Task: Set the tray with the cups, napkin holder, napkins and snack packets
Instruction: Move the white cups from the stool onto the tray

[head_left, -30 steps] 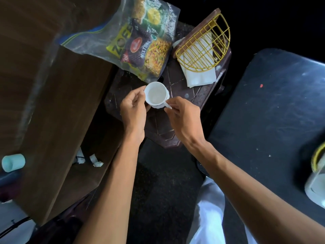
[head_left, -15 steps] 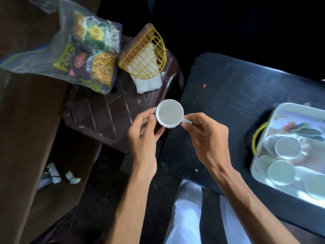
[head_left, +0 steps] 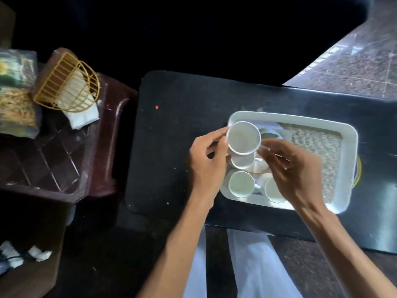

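Two hands hold one white cup above the left end of the tray: left hand curled against its side, right hand pinching the handle, blurred. Three cups sit in the tray below. Tray rests on black desk. Well left of the tray, on a brown stool: yellow napkin holder tipped over napkins, snack packets beyond

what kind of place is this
Likely a room in a home: a low black table bearing a white tray of cups, a brown stool with a napkin holder, and speckled tiled floor.
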A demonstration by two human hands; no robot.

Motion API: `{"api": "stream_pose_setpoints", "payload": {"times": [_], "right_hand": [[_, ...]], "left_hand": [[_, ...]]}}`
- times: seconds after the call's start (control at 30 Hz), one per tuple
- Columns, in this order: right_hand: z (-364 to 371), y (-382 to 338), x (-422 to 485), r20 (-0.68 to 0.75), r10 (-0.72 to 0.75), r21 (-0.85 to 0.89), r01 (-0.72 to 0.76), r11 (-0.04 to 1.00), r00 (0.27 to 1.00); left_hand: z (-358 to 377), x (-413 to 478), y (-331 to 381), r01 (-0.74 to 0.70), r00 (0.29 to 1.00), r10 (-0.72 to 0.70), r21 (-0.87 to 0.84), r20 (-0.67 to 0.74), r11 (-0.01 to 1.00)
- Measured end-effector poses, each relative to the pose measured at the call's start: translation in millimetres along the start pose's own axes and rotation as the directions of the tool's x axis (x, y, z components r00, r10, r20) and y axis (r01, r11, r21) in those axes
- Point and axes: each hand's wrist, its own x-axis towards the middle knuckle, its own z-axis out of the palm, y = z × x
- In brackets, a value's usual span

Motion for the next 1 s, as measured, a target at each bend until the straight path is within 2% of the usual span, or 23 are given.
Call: {"api": "stream_pose_setpoints", "payload": {"times": [0.13, 0.23, 0.47, 0.63, 1.0], "right_hand": [[-36, 41, -1, 0.009, 0.060, -0.022, -0.060, 0.998, 0.998], [-50, 65, -1, 0.016, 0.036, -0.058, -0.035, 0.998, 0.999], [-55, 110, -7, 0.009, 0.020, -0.064, -0.019, 0.998, 1.000], [-57, 132, -11, 0.014, 0.021, -0.037, -0.021, 0.999, 1.000], [-54, 156, -17, 0.074, 0.023, -0.026, -0.021, 0.999, 0.997]], "left_hand": [[44, 1, -12, -0.026, 0.998, 0.017, 0.147, 0.060, 0.989], [66, 4, -21, -0.032, 0.996, 0.009, 0.259, 0.088, 0.965], [98, 3, -36, 0.001, 0.998, -0.025, 0.392, 0.055, 0.920], [109, 2, -46, -0.050, 0.998, 0.018, 0.528, 0.065, 0.848], [118, -3, -62, -0.001, 0.999, -0.031, 0.623, 0.040, 0.782]]}}
